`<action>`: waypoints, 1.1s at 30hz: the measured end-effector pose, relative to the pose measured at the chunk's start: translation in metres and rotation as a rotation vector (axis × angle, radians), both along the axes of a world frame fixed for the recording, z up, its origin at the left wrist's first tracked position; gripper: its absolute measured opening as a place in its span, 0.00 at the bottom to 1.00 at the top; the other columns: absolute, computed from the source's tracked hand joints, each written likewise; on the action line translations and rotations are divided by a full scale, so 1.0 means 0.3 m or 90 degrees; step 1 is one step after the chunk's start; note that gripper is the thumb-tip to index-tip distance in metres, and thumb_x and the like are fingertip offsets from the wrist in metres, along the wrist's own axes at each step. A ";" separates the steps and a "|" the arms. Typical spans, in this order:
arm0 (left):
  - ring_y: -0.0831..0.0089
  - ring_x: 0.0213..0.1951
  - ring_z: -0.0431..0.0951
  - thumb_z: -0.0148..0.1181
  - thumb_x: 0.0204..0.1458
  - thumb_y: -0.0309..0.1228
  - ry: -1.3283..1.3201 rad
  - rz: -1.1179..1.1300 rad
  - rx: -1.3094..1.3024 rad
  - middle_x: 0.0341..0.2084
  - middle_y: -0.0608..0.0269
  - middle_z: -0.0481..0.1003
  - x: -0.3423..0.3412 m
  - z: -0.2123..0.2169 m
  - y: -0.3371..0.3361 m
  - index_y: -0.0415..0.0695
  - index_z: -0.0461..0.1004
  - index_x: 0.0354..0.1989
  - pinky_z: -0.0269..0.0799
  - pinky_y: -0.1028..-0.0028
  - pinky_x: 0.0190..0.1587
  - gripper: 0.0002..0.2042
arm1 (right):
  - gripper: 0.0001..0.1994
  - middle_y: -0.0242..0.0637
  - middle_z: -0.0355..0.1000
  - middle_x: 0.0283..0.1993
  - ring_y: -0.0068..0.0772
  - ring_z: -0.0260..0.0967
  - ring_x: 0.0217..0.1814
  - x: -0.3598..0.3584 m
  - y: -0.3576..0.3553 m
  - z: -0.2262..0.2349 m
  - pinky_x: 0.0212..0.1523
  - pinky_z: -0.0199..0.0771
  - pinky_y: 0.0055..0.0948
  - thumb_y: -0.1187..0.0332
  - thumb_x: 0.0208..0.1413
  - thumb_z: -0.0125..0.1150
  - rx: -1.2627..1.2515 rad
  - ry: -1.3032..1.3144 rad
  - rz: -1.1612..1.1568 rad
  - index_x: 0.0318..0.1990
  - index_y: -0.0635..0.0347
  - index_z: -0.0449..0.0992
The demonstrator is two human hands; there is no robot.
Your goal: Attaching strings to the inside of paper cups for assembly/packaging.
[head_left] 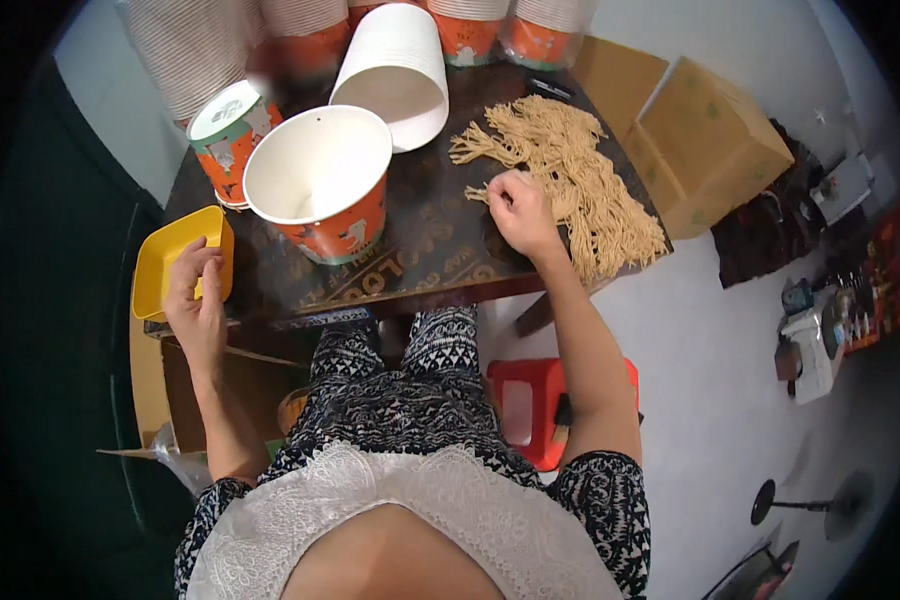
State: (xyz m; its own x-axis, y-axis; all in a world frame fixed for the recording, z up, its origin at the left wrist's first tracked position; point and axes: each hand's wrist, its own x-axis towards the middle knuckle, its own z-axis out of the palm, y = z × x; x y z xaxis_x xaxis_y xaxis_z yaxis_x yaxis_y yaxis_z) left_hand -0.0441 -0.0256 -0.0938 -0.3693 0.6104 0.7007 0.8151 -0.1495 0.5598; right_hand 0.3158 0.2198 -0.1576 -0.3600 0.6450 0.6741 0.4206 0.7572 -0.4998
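Observation:
My right hand [520,212] is closed, with its fingers pinched at the left edge of a heap of tan cords [580,170]. A small tuft of cord sticks out to the left of its fingertips. Over the near right part of a shallow yellow plastic tray [150,268] hovers my left hand [198,295], fingers loosely bent and apart, nothing visible in it. Between the hands a large orange paper bucket [345,232] with a white inside stands upright; no contents show. Behind it lies a white paper bucket [390,55] on its side, mouth toward me.
A lidded orange tub [232,150] stands behind the yellow tray. Stacks of nested paper buckets [195,45] line the dark table's [435,255] far edge. Right of the table is an open cardboard box [715,140]. A red stool [525,375] stands below the near edge.

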 end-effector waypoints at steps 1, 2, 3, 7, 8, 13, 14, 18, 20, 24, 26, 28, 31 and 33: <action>0.61 0.52 0.77 0.56 0.60 0.21 -0.001 0.005 0.008 0.40 0.55 0.79 0.019 0.008 0.009 0.36 0.79 0.38 0.70 0.66 0.56 0.05 | 0.02 0.42 0.71 0.31 0.49 0.68 0.38 0.008 -0.006 -0.002 0.41 0.66 0.43 0.74 0.50 0.58 -0.008 -0.006 -0.005 0.29 0.61 0.72; 0.60 0.52 0.77 0.56 0.59 0.21 -0.003 -0.013 0.005 0.39 0.55 0.79 0.036 0.017 0.013 0.35 0.78 0.37 0.69 0.65 0.56 0.05 | 0.02 0.42 0.71 0.31 0.48 0.68 0.39 0.004 -0.008 -0.003 0.42 0.66 0.44 0.74 0.50 0.58 -0.014 -0.010 -0.003 0.29 0.60 0.72; 0.59 0.53 0.76 0.56 0.58 0.20 -0.006 -0.035 0.002 0.38 0.55 0.79 0.055 0.026 0.023 0.35 0.77 0.36 0.68 0.64 0.57 0.04 | 0.02 0.40 0.71 0.32 0.46 0.68 0.39 0.007 -0.017 -0.002 0.42 0.63 0.42 0.73 0.51 0.58 0.015 -0.008 0.003 0.28 0.59 0.72; 0.55 0.52 0.76 0.54 0.55 0.17 0.050 -0.057 0.041 0.37 0.53 0.78 0.148 0.094 0.048 0.35 0.75 0.32 0.69 0.62 0.56 0.03 | 0.02 0.34 0.70 0.30 0.42 0.68 0.38 -0.002 -0.049 0.023 0.44 0.60 0.39 0.73 0.51 0.59 0.061 -0.013 0.006 0.29 0.56 0.72; 0.54 0.52 0.76 0.54 0.54 0.18 0.058 -0.070 0.056 0.37 0.53 0.78 0.175 0.113 0.056 0.35 0.75 0.32 0.69 0.61 0.56 0.03 | 0.02 0.34 0.70 0.30 0.41 0.68 0.38 -0.002 -0.059 0.031 0.45 0.60 0.39 0.73 0.51 0.59 0.063 -0.004 0.012 0.29 0.56 0.72; 0.49 0.52 0.76 0.53 0.54 0.17 0.071 -0.129 0.117 0.37 0.51 0.79 0.266 0.160 0.103 0.35 0.74 0.30 0.68 0.56 0.56 0.04 | 0.03 0.33 0.75 0.34 0.38 0.70 0.39 -0.004 -0.073 0.060 0.49 0.60 0.37 0.74 0.50 0.61 0.104 -0.015 0.063 0.30 0.57 0.73; 0.48 0.52 0.75 0.53 0.53 0.18 0.077 -0.135 0.131 0.37 0.51 0.79 0.273 0.164 0.107 0.35 0.74 0.30 0.68 0.57 0.56 0.04 | 0.03 0.33 0.75 0.34 0.38 0.70 0.39 -0.003 -0.073 0.065 0.49 0.60 0.37 0.74 0.50 0.61 0.107 -0.017 0.063 0.30 0.57 0.73; 0.50 0.50 0.76 0.52 0.52 0.17 0.069 -0.135 0.159 0.37 0.50 0.78 0.311 0.187 0.082 0.34 0.74 0.29 0.69 0.58 0.55 0.04 | 0.03 0.35 0.76 0.37 0.39 0.70 0.41 -0.043 -0.102 0.091 0.47 0.62 0.37 0.75 0.50 0.62 0.111 0.011 0.101 0.31 0.58 0.74; 0.52 0.44 0.78 0.51 0.49 0.16 0.051 -0.193 0.146 0.34 0.48 0.78 0.326 0.191 0.044 0.34 0.73 0.28 0.71 0.59 0.51 0.04 | 0.03 0.40 0.75 0.39 0.44 0.71 0.42 -0.077 -0.163 0.131 0.46 0.65 0.39 0.76 0.51 0.61 0.078 -0.003 0.164 0.33 0.60 0.74; 0.64 0.32 0.81 0.55 0.47 0.14 0.014 -0.341 0.060 0.35 0.47 0.79 0.330 0.185 0.012 0.33 0.76 0.34 0.77 0.71 0.35 0.07 | 0.02 0.46 0.75 0.40 0.45 0.74 0.38 -0.177 -0.341 0.250 0.41 0.75 0.34 0.80 0.55 0.58 -0.062 0.051 0.286 0.35 0.65 0.73; 0.69 0.31 0.80 0.58 0.48 0.14 -0.053 -0.358 0.015 0.39 0.48 0.78 0.334 0.156 0.029 0.33 0.76 0.42 0.76 0.75 0.33 0.12 | 0.03 0.43 0.75 0.38 0.29 0.71 0.30 -0.218 -0.398 0.283 0.31 0.71 0.24 0.82 0.56 0.57 -0.052 0.123 0.322 0.36 0.65 0.72; 0.76 0.27 0.78 0.63 0.49 0.16 -0.098 -0.374 -0.050 0.44 0.51 0.77 0.321 0.157 0.040 0.33 0.73 0.50 0.73 0.78 0.27 0.18 | 0.04 0.39 0.74 0.38 0.22 0.68 0.29 -0.230 -0.432 0.315 0.29 0.67 0.20 0.83 0.57 0.55 -0.134 0.143 0.326 0.35 0.64 0.72; 0.79 0.24 0.76 0.69 0.48 0.20 -0.127 -0.405 -0.106 0.45 0.53 0.78 0.307 0.160 0.064 0.34 0.73 0.51 0.71 0.79 0.25 0.21 | 0.06 0.31 0.71 0.36 0.08 0.58 0.29 -0.256 -0.459 0.331 0.27 0.58 0.14 0.85 0.59 0.51 -0.250 0.170 0.320 0.34 0.64 0.71; 0.75 0.23 0.77 0.70 0.48 0.22 -0.169 -0.408 -0.133 0.40 0.54 0.79 0.318 0.160 0.082 0.35 0.75 0.47 0.71 0.77 0.25 0.17 | 0.06 0.31 0.72 0.37 0.09 0.59 0.28 -0.267 -0.460 0.319 0.27 0.59 0.14 0.84 0.58 0.52 -0.305 0.183 0.301 0.33 0.64 0.71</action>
